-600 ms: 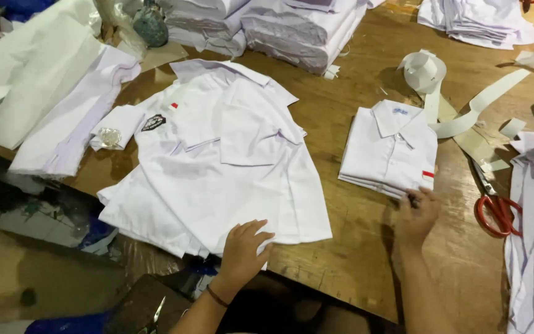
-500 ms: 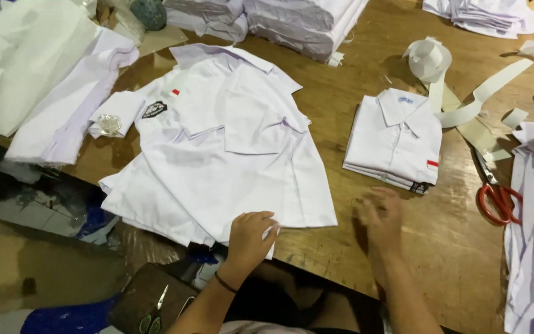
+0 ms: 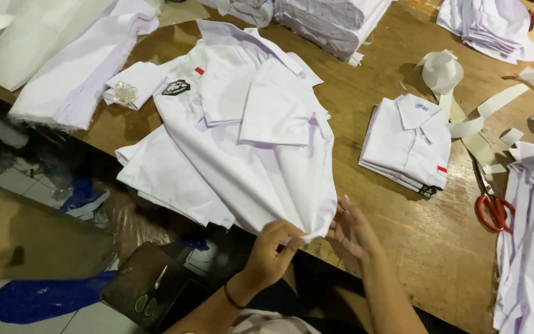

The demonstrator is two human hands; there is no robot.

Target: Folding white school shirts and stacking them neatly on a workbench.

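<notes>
The white shirt [image 3: 242, 142] lies spread across the near edge of the wooden counter [image 3: 403, 210], collar away from the person, its thin smooth cloth creased into soft folds, with a dark badge and a small red tab near the chest. At its lower hem the left hand [image 3: 270, 256] has a closed grip, thumb and fingers pinching the bunched corner of cloth, which hangs just past the counter edge. The right hand [image 3: 353, 230] sits just beside it, fingers loosely spread and open, fingertips touching the same hem without clearly clamping it. To the right, well apart, a folded shirt stack [image 3: 410, 145] rests in a neat rectangle. Beyond it curl flat pale paper strips [image 3: 465, 117], and red-handled scissors [image 3: 492, 207] lie near the right edge. More white folded piles [image 3: 335, 18] stand along the far side.
</notes>
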